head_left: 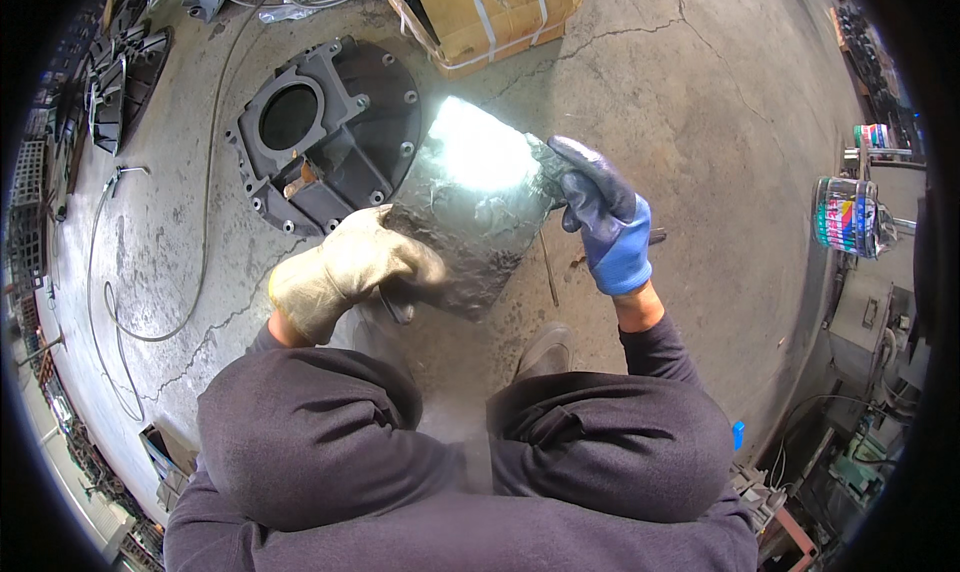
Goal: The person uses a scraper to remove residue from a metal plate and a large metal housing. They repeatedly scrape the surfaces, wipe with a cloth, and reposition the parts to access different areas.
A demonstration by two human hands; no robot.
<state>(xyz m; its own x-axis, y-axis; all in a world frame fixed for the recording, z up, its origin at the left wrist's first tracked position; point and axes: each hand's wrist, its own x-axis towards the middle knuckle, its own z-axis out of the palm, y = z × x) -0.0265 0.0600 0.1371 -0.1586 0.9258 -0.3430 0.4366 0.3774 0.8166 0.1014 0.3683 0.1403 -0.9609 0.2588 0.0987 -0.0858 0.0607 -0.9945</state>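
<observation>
A dark four-sided sheet (465, 257) with a wrinkled, shiny surface is held tilted above the floor between my knees. White glare washes out its upper part. My left hand (355, 272), in a cream work glove, is closed at the sheet's left edge, fingers curled over it. A small dark piece below those fingers is too unclear to name. My right hand (600, 207), in a blue glove with a dark coating, grips the upper right edge. Just beyond my left hand lies a large round grey metal housing (345, 137) with a big round opening and bolt holes around its rim.
A strapped cardboard box (500, 17) stands at the far side. A cable (210, 182) loops over the cracked concrete at left, near dark metal parts (125, 77). Thin rods (549, 272) lie beyond my shoes (545, 350). Colourful cans (845, 217) and machinery line the right.
</observation>
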